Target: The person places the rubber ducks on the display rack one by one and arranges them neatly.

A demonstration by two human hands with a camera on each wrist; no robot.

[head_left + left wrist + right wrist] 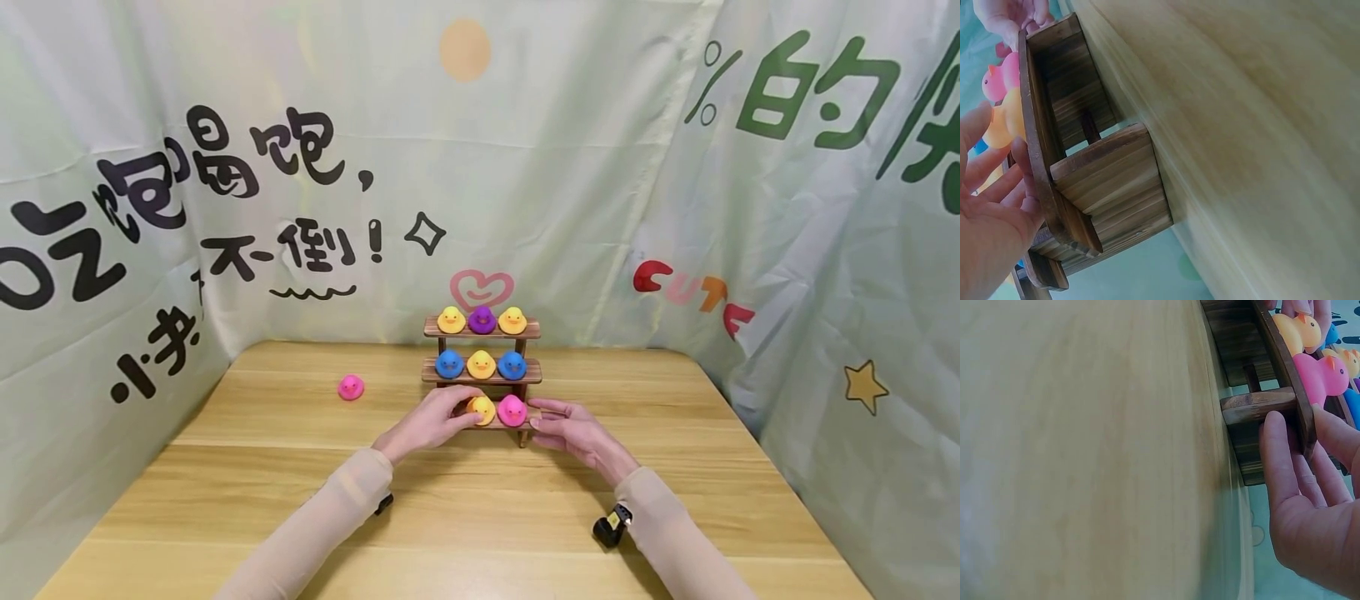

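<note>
A three-tier wooden stand [525, 374] holds rubber ducks. My left hand [433, 417] pinches a yellow duck [483, 411] on the bottom tier, thumb in front and fingers around its side. Just right of it sits a pink duck [512, 410], untouched by the left hand. At the right end of that tier my right hand [577, 432] holds the stand; the right wrist view shows the thumb [1329, 428] at the board's edge and a finger [1277, 440] against the leg below.
A purple duck [482, 320] sits between two yellow ones on the top tier. On the middle tier a yellow duck [481, 365] is flanked by two blue ones. Another pink duck [351, 387] lies on the wooden table [480, 533] left of the stand. Printed cloth hangs behind.
</note>
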